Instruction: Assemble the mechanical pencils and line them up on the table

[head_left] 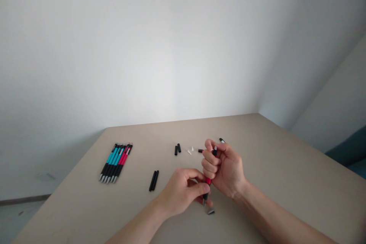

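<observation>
- While both hands work just above the table point(271, 152), near the middle of its near edge, we hold one pen point(208, 180) between them, tilted with its tip end down toward us.
- Left hand point(183, 192): grip pressed together, thumb and forefinger pinching the pen's dark lower end. We judge this a hold for steadying or turning that end.
- Right hand point(225, 167): grip curled shut round the upper barrel, fingers stacked, black top end poking out by the thumb. A fist hold like this would lock the barrel.
- Pen look: red barrel shows only as a short strip between the hands, lower section is black, the rest is hidden by fingers.
- Small grey piece point(211, 211) lies on the table just below the left hand, apart from the pen. We can't tell what it is.
- Row of pens point(116, 162) lies toward the left edge, side by side and touching, tips toward us, teal ones left, red ones right. They seem lined up to stay apart from the loose parts.
- Two long black tubes point(153, 180) lie together between that row and our hands.
- Two short black pieces point(177, 148), white bits point(190, 150) and a small black bit point(200, 151) are spread mid-table beyond the hands, grouped by kind as far as we judge.
- One more black-and-white part point(222, 140) peeks out behind the right hand, too hidden to name.
</observation>
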Demonstrator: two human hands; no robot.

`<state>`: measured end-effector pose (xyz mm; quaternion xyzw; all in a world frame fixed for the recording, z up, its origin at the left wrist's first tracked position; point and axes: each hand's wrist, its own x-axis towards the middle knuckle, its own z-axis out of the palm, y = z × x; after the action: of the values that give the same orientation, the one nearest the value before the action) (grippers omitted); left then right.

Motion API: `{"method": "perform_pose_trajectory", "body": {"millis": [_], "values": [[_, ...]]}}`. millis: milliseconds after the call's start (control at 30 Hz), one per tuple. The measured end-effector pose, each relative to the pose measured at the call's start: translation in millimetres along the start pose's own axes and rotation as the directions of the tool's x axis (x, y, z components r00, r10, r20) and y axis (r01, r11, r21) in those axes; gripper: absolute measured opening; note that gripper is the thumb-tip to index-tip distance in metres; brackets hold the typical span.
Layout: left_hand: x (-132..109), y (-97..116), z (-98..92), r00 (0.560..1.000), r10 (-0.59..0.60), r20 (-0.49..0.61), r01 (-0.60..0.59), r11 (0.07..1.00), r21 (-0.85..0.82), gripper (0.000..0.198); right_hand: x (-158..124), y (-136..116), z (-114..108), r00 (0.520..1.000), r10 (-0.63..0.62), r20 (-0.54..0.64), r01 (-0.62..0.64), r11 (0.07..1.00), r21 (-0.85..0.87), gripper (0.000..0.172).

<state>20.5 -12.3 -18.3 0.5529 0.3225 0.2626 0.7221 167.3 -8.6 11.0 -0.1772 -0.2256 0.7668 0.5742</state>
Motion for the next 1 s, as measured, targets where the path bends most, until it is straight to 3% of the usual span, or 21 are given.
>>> {"method": "perform_pose_trajectory", "body": {"millis": [167, 500, 800, 1000], "values": [[0.7, 0.6, 0.0, 1.000, -0.002, 0.008, 0.002, 1.000, 0.008, 0.023, -0.2, -0.5, 0.2, 1.000, -0.027, 0.004, 0.027, 0.999, -0.018, 0.008], [0.1, 0.5, -0.5, 1.000, 0.013, 0.005, -0.013, 1.000, 0.016, 0.020, 1.3, 1.4, -0.7, 0.998, -0.008, 0.063, 0.009, 1.000, -0.026, 0.015], [-0.8, 1.3, 0.2, 1.000, 0.012, 0.025, -0.012, 1.000, -0.004, 0.023, 0.3, -1.2, -1.0, 0.997, -0.042, 0.067, 0.044, 0.999, -0.029, 0.007], [0.0, -0.6, -1.4, 0.999, 0.032, 0.016, -0.032, 0.999, 0.023, 0.022, -1.6, 0.1, 1.5, 0.997, -0.039, 0.067, 0.040, 0.999, -0.008, 0.016]]}}
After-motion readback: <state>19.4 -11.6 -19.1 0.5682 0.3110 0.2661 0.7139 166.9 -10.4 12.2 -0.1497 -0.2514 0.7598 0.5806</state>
